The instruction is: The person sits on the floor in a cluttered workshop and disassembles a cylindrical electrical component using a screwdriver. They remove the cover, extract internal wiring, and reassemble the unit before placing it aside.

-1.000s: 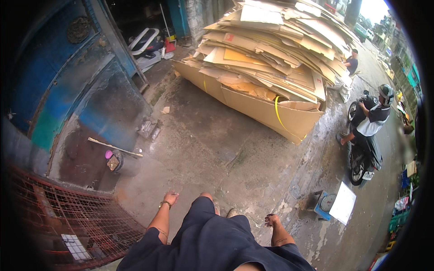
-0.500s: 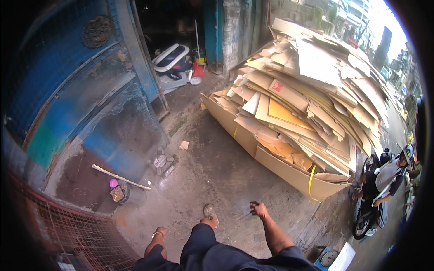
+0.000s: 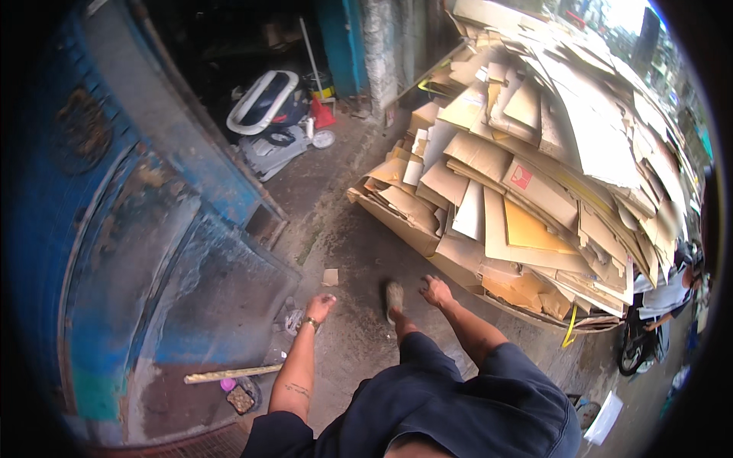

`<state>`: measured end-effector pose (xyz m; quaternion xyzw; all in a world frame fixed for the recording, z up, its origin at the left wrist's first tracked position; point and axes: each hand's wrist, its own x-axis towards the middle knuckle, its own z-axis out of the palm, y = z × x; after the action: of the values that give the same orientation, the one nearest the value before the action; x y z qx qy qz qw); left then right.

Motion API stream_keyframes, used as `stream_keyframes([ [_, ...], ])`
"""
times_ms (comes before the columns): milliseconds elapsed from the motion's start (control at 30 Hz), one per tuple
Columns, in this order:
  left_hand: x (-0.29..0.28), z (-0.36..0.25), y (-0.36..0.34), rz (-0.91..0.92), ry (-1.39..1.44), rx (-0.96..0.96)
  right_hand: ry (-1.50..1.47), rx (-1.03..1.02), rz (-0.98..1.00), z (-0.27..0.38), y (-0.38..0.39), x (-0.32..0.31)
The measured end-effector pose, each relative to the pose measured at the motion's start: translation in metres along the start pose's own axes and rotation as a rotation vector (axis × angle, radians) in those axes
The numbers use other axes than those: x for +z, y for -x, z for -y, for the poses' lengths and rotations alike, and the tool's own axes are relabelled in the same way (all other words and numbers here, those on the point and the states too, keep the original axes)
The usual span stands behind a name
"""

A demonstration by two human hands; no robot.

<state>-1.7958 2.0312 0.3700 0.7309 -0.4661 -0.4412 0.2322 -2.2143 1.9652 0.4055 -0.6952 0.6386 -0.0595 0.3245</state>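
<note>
My left hand [image 3: 322, 308] hangs in the air over the ground with its fingers loosely bent, holding nothing that I can see. A watch or bracelet [image 3: 311, 324] circles that wrist. My right hand [image 3: 435, 291] is in the air near the low edge of a big stack of flattened cardboard [image 3: 489, 164], its fingers apart and nothing in them. The cardboard rises ahead and to the right, with a bent cardboard sheet [image 3: 408, 227] along its lower side and a yellow strap [image 3: 569, 328] at the near corner. My foot in a shoe [image 3: 394, 299] shows between the hands.
A worn blue metal door [image 3: 221, 282] stands on the left beside a dark doorway. White and grey plastic items [image 3: 263, 103] and a red dustpan [image 3: 321, 113] lie there. A stick [image 3: 229, 374] lies low left. A person with a motorcycle [image 3: 637, 343] is at the right edge.
The view has moved forward, bringing the cardboard stack and doorway nearer. My left forearm has risen into fuller view. Ahead, my right hand is now close to the stack's lower edge.
</note>
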Motion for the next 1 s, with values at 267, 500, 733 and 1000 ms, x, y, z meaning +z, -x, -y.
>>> stream_keyframes([
  [267,-0.177,-0.139,-0.249,-0.071,0.063,-0.198,0.156,0.103,-0.182,0.082,-0.253,-0.005],
  [500,-0.267,-0.188,-0.386,-0.064,0.194,-0.311,0.308,0.030,0.432,0.072,-0.382,0.007],
  [733,-0.366,-0.166,-0.586,-0.124,0.298,-0.455,0.588,0.228,0.264,0.093,-0.379,0.007],
  [1000,-0.535,-0.180,-0.783,-0.037,-0.055,-0.459,0.364,0.401,0.289,0.276,-0.577,-0.102],
])
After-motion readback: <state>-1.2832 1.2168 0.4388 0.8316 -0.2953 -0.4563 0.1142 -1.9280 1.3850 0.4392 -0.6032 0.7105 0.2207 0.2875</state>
